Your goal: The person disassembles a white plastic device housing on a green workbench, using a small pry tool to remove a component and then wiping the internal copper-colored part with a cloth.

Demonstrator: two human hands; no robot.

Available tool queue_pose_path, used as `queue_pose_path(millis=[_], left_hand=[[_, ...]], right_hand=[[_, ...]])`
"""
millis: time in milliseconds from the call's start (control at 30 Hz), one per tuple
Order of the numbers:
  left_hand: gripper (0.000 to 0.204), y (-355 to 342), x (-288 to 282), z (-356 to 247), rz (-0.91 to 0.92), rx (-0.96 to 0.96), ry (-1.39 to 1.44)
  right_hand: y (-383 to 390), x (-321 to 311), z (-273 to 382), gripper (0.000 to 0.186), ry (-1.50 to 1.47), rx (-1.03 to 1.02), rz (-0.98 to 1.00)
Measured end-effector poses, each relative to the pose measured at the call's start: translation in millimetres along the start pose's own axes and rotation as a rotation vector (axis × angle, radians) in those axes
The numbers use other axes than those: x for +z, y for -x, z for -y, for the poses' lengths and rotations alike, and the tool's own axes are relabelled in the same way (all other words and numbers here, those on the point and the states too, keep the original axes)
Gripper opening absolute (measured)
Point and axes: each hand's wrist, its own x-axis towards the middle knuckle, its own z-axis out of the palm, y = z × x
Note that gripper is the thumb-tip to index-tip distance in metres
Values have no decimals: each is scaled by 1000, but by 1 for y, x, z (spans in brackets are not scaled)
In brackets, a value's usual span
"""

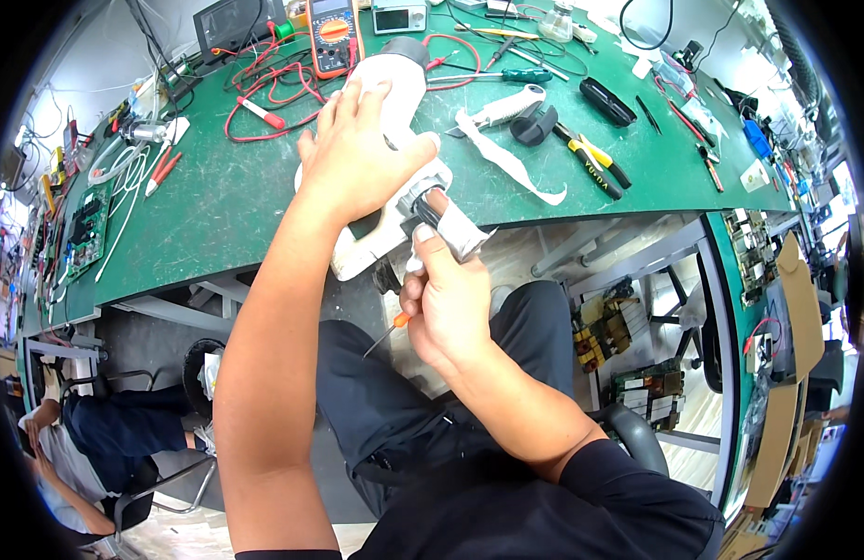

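Observation:
A white handheld appliance [402,90] with a dark grey end lies across the near edge of the green bench. My left hand [362,154] rests over its body, fingers and thumb wrapped on it. At its near end the casing stands open, showing dark wires [425,213] and a brownish part. My right hand [448,303] is closed there, its thumb pressed against a loose white cover piece [462,235]. An orange-handled screwdriver [402,320] is held in the same hand, its shaft pointing down and left. Part of the appliance is hidden under my left hand.
On the green bench [198,215] are an orange multimeter [333,37] with red leads, a green-handled screwdriver [527,75], a utility knife [511,105], yellow-black pliers [592,161] and a black case [607,101]. Circuit boards [88,229] lie at left. A seated person [77,457] is at lower left.

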Motion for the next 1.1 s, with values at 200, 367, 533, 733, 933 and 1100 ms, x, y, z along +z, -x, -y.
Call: queue_pose_path(millis=[200, 367, 533, 733, 933, 1100], left_hand=[[97, 0, 0, 1, 1, 7, 4], [97, -1, -1, 0, 11, -2, 10], [96, -1, -3, -2, 19, -5, 6], [96, 0, -3, -1, 18, -8, 8], [96, -1, -2, 0, 15, -11, 0], [96, -1, -1, 1, 16, 3, 19]], right_hand=[[-9, -36, -6, 17, 310, -136, 21], [-16, -70, 17, 12, 381, -239, -138], [-8, -65, 46, 10, 404, -528, -6], [20, -69, 22, 7, 843, -656, 447], [20, -112, -6, 13, 1039, -642, 624], [20, -153, -20, 8, 1205, -370, 527]])
